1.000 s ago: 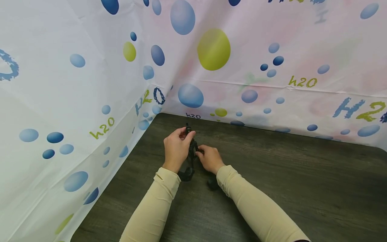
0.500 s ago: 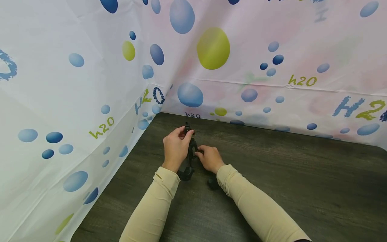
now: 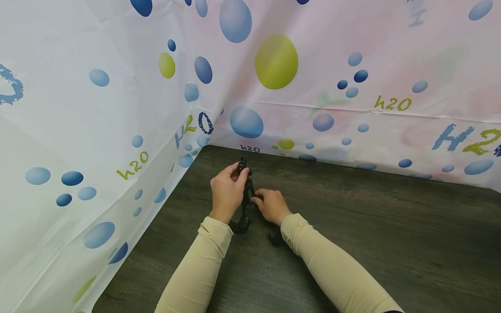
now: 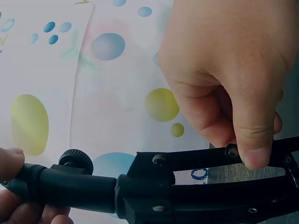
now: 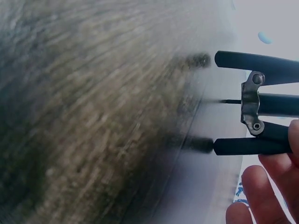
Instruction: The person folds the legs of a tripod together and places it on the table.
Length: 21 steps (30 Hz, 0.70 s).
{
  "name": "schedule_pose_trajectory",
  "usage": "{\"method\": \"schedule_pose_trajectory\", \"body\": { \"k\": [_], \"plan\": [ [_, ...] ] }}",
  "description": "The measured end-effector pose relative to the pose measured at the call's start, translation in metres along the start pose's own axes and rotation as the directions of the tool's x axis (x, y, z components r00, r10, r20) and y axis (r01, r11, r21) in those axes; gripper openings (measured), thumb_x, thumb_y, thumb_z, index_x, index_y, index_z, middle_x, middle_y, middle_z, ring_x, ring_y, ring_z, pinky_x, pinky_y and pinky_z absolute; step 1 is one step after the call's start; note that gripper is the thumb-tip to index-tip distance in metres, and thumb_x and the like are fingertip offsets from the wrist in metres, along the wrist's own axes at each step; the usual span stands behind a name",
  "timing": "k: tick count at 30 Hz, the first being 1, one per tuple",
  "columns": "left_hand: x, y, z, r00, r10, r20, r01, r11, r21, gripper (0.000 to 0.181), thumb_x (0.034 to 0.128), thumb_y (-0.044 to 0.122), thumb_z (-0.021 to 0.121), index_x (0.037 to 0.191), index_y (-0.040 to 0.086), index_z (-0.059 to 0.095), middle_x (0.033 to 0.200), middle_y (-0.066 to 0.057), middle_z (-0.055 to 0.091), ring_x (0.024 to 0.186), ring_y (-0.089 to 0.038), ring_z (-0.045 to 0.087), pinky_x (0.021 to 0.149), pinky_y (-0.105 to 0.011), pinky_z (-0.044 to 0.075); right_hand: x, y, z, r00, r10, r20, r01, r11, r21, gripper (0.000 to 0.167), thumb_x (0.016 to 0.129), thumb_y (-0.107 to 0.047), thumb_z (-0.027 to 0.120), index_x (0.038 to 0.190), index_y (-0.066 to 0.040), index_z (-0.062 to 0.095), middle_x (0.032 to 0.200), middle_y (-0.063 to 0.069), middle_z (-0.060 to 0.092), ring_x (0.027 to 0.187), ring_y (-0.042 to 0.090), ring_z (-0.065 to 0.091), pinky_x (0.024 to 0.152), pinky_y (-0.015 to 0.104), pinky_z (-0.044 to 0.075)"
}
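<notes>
A black tripod [image 3: 246, 198] stands at the far left of the table, its upper part between my hands. My left hand [image 3: 228, 191] grips it near the top, beside a ridged round knob [image 4: 75, 159] on its column in the left wrist view. With thumb and fingers, my right hand [image 3: 273, 205] pinches one of the legs lower down. In the right wrist view, metal brace joints [image 5: 252, 103] link the slim legs [image 5: 252, 146], and the right fingers [image 5: 268, 186] lie at the lowest one. The left palm hides part of the column.
A curved black piece [image 3: 240, 225] is on the dark wooden table [image 3: 352, 226] below the left hand. By the right cuff lies a small dark round object [image 3: 275, 237]. White sheets with printed bubbles [image 3: 246, 122] enclose the left and far sides.
My left hand and the tripod's top have shifted very slightly up and left. The right hand keeps its pinch on the leg, almost in the same place.
</notes>
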State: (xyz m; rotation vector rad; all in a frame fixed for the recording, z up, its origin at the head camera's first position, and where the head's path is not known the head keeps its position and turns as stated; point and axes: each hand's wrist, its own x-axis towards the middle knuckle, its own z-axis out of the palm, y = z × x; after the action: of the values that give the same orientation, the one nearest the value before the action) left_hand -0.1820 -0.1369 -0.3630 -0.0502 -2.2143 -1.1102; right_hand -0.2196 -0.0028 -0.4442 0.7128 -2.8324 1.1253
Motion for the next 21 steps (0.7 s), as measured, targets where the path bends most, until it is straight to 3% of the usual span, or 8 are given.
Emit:
{"method": "schedule_pose_trajectory", "body": {
  "k": [15, 21],
  "plan": [
    [0.0012, 0.0026, -0.0034, 1.0, -0.021, -0.01, 0.021, 0.999, -0.026, 0.026, 0.0935, 0.013, 0.073, 0.111, -0.006, 0.073, 0.098, -0.018, 0.074, 0.078, -0.025, 0.073, 0.068, -0.038, 0.06, -0.0018, -0.0013, -0.0036, 1.0, -0.009, 0.01, 0.009, 1.0, 0.011, 0.023, 0.097, -0.019, 0.069, 0.111, -0.001, 0.073, 0.103, 0.012, 0.073, 0.093, 0.028, 0.07, 0.083, 0.044, 0.055],
    [0.0029, 0.0023, -0.0051, 0.999, -0.031, -0.03, 0.03, 0.999, -0.04, 0.027, 0.0935, 0.013, 0.073, 0.112, -0.007, 0.072, 0.099, -0.019, 0.073, 0.081, -0.026, 0.073, 0.07, -0.039, 0.06, -0.0024, -0.0014, -0.0079, 1.0, -0.018, 0.013, 0.018, 1.0, 0.012, 0.02, 0.097, -0.019, 0.068, 0.109, -0.003, 0.074, 0.098, 0.008, 0.074, 0.088, 0.025, 0.069, 0.078, 0.042, 0.055]
  ]
}}
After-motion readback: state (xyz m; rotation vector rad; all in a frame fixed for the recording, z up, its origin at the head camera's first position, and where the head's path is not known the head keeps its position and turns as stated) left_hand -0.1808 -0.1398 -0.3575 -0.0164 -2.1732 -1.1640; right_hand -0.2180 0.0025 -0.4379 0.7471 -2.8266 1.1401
